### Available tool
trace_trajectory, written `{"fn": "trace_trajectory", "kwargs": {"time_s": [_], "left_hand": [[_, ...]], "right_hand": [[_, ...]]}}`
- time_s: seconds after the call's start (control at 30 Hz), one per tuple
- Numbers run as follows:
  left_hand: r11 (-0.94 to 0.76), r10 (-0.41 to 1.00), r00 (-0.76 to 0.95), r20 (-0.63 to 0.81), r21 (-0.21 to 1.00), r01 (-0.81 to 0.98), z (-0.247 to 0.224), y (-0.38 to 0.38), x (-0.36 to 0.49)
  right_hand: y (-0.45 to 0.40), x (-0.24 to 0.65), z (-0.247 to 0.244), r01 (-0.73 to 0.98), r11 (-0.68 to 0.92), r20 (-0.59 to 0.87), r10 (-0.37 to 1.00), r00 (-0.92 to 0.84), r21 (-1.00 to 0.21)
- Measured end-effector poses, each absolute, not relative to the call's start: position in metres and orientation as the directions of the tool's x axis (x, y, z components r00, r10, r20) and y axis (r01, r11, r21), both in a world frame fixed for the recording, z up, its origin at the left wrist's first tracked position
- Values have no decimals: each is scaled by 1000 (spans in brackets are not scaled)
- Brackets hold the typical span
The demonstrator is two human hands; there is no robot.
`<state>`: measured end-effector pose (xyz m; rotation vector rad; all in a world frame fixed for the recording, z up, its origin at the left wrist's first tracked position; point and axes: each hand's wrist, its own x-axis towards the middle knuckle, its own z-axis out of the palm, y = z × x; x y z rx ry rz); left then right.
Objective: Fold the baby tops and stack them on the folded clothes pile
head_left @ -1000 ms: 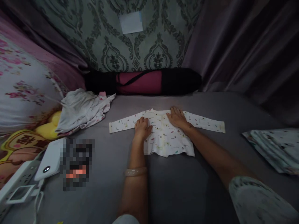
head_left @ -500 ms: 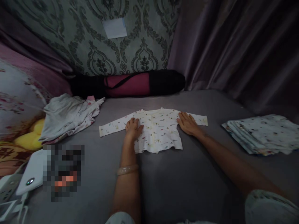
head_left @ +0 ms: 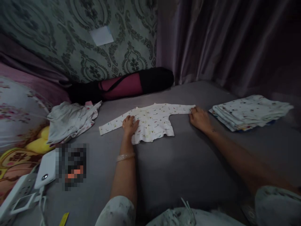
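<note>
Head view shows the left hand (head_left: 129, 125) lying palm down on the small white printed shirt (head_left: 151, 124), near its nine o'clock side, with thumb and fingers apart and nothing clamped between them; the right hand (head_left: 199, 119) is at the three o'clock end, its fingertips on the cuff of the near sleeve (head_left: 180, 109); whether they pinch the cloth or only press it, I cannot tell; the shirt is spread on the grey sheet (head_left: 174, 169), both sleeves stretched outward, the other sleeve (head_left: 109, 125) pointing between eight and nine o'clock; the lower hem is a little wavy; the step in hand, as I judge it, is the straightening of the sleeve at three o'clock; from here, a next move calls for a light touch at the cuff and a steady left palm, so that the shirt does not slide; farther out, at three o'clock, lies a folded stack of cloth (head_left: 254, 108); at nine o'clock is a loose heap of clothes (head_left: 72, 121); at eleven o'clock rests a long black and pink bag (head_left: 122, 84); at eight o'clock is a white device (head_left: 47, 169).
</note>
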<state>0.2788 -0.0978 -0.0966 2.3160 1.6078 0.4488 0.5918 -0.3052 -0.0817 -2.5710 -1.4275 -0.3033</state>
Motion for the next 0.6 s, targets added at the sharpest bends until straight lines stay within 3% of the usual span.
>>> {"fn": "trace_trajectory", "kwargs": {"time_s": [0.17, 0.27, 0.4, 0.53, 0.6], "left_hand": [[-410, 908, 386, 163, 537, 737, -93, -99, 270], [-393, 919, 334, 209, 545, 741, -87, -103, 253], [-245, 969, 211, 129, 401, 883, -79, -115, 227], [-193, 967, 237, -92, 341, 920, -77, -132, 214], [-203, 962, 250, -110, 325, 924, -80, -140, 214]], "right_hand": [[-303, 537, -65, 858, -399, -11, 908, 418, -324], [-299, 511, -60, 816, -431, -119, 900, 419, -384], [-298, 492, -60, 810, -461, -137, 886, 443, -364], [-295, 488, -68, 805, -443, -94, 891, 444, -394], [-293, 489, -72, 788, -441, -83, 888, 452, -430]]}}
